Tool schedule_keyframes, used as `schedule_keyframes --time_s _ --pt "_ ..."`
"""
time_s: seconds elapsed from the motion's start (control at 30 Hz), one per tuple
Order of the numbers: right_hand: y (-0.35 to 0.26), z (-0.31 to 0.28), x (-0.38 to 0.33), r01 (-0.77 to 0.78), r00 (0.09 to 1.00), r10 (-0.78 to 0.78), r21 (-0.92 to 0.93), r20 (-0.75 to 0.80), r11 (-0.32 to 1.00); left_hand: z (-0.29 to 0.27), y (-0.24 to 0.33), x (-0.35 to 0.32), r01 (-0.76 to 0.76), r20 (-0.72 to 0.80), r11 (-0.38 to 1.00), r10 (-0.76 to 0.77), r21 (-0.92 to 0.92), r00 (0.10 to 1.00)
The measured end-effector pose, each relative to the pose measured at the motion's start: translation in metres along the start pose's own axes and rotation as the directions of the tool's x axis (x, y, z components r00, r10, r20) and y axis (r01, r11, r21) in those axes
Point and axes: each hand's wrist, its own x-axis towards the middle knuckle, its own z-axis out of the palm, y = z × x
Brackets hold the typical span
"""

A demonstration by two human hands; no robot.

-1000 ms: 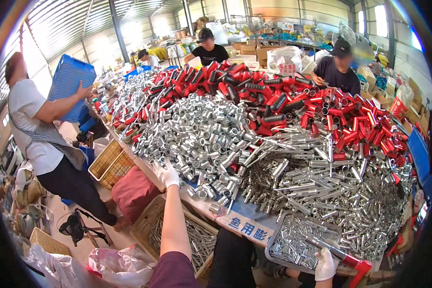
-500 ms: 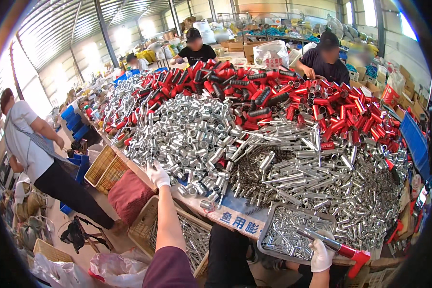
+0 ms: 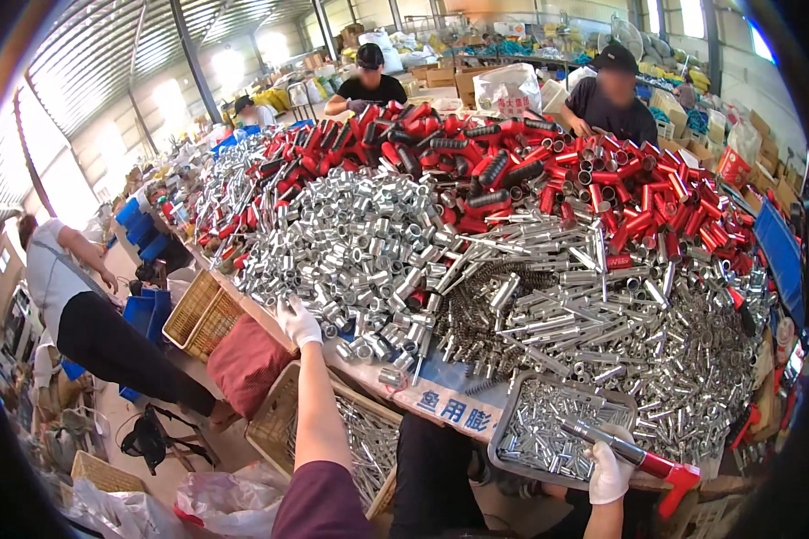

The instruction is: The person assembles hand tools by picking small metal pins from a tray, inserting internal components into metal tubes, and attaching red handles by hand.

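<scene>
My left hand (image 3: 298, 324), in a white glove, reaches to the near left edge of a heap of short silver metal sleeves (image 3: 360, 242). Its fingers look apart at the sleeves, and I make out nothing held in them. In my gloved right hand (image 3: 610, 469) is a red pistol-shaped tool (image 3: 658, 466) with a silver barrel; the fingers wrap round its middle. The barrel lies over a grey tray (image 3: 502, 456) of small metal pins, pointing left, with the red grip at the right. A loose sleeve (image 3: 391, 376) lies near the table's front edge.
Red tool bodies (image 3: 503, 171) heap up at the back, with metal rods (image 3: 566, 314) and dark springs (image 3: 481, 305) nearer. A basket of rods (image 3: 368, 449) stands below the table edge. Two people (image 3: 368, 85) (image 3: 613, 99) work across the table; another person (image 3: 72, 296) stands at left.
The view has shifted slightly. Both hands stay at about the same places, the right one still round the red tool. The person at left leans further forward.
</scene>
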Motion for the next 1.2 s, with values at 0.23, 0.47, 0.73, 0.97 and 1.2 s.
schedule_keyframes --time_s 0.23,0.47,0.73,0.97,1.2 --pt "-0.010 0.008 -0.001 -0.066 0.998 0.067 0.028 -0.017 0.997 -0.002 -0.031 0.017 -0.007 0.050 0.985 0.016 -0.175 0.999" --pt "-0.016 0.014 0.001 -0.078 0.993 0.074 0.048 0.088 0.996 -0.055 -0.045 0.024 -0.141 0.303 0.967 0.202 -0.213 0.931" --pt "-0.017 0.005 0.003 -0.077 0.993 0.075 0.010 0.094 0.997 -0.095 0.041 -0.105 -0.599 0.490 0.794 0.484 0.101 0.725" --pt "-0.020 0.004 0.001 -0.069 0.993 0.062 0.070 0.103 0.995 -0.090 0.058 -0.128 -0.501 0.456 0.834 0.363 0.229 0.813" --pt "-0.024 0.005 0.002 -0.063 0.992 0.065 -0.016 0.106 0.998 -0.095 0.178 -0.236 -0.402 0.591 0.749 0.663 -0.527 0.460"
